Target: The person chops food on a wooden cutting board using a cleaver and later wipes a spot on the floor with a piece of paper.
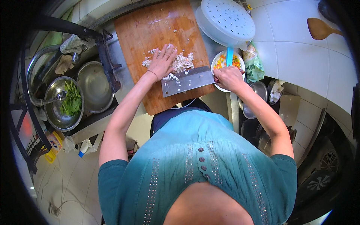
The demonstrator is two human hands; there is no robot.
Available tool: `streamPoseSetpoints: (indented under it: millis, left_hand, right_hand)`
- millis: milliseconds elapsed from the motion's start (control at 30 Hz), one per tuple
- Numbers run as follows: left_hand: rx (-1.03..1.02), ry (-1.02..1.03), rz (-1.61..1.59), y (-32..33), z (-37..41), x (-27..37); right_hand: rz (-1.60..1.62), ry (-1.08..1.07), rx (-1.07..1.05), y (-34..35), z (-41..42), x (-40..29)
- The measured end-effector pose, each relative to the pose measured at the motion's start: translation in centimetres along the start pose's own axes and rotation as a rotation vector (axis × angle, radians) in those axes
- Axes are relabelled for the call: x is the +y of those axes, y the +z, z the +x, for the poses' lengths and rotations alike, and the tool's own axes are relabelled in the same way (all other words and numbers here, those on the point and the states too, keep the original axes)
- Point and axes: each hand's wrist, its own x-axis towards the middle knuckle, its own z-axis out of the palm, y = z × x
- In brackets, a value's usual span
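My right hand (229, 78) grips the dark handle of a cleaver (188, 80). The broad blade lies low and nearly flat over the near part of a wooden cutting board (157, 102), with pale chopped bits on it. Against the far side of the blade is a heap of finely chopped whitish food (184, 62). My left hand (163, 63) rests flat on the left part of the heap with its fingers spread; what lies under the palm is hidden. More small bits are scattered on the board.
Right of the board stand a bowl of diced vegetables (237, 62), a perforated white plastic lid (229, 18) and a green plastic bag (253, 63). At left, a metal basin (49, 112) holds leafy greens (70, 101) under a faucet (31, 84), beside another basin (94, 87). A wooden spatula (319, 28) lies far right.
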Motion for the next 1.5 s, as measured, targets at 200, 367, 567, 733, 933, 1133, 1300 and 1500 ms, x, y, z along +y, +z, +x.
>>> streamPoseSetpoints:
  millis: [200,367,567,733,933,1133,1300,1500]
  left_hand:
    - [0.227,0.0,-0.253,-1.2,-0.2,-1.6]
    - [0.058,0.043,-0.242,-0.4,-0.4,-1.6]
    - [0.064,0.041,-0.315,-0.8,-0.2,2.4]
    - [-0.001,0.0,-0.256,0.2,0.7,3.7]
    - [0.032,-0.109,-0.091,0.6,1.4,1.9]
    - [0.093,-0.091,-0.215,-0.2,-0.1,0.7]
    - [-0.102,0.003,-0.27,-0.8,-2.3,2.2]
    - [-0.112,0.006,-0.371,-1.4,-2.3,1.8]
  right_hand:
    - [-0.003,0.058,0.008,0.0,-1.2,0.8]
    - [0.013,0.035,0.014,0.9,-1.5,1.1]
    - [-0.015,0.049,-0.01,1.2,-0.5,0.7]
    - [-0.009,-0.009,0.049,1.6,0.3,0.5]
    - [-0.019,-0.01,0.029,1.2,-0.2,0.5]
    - [-0.012,0.051,0.01,0.7,-0.6,0.8]
    - [-0.023,0.039,0.034,1.0,-0.2,0.9]
    - [-0.012,0.064,0.039,0.5,0.4,1.1]
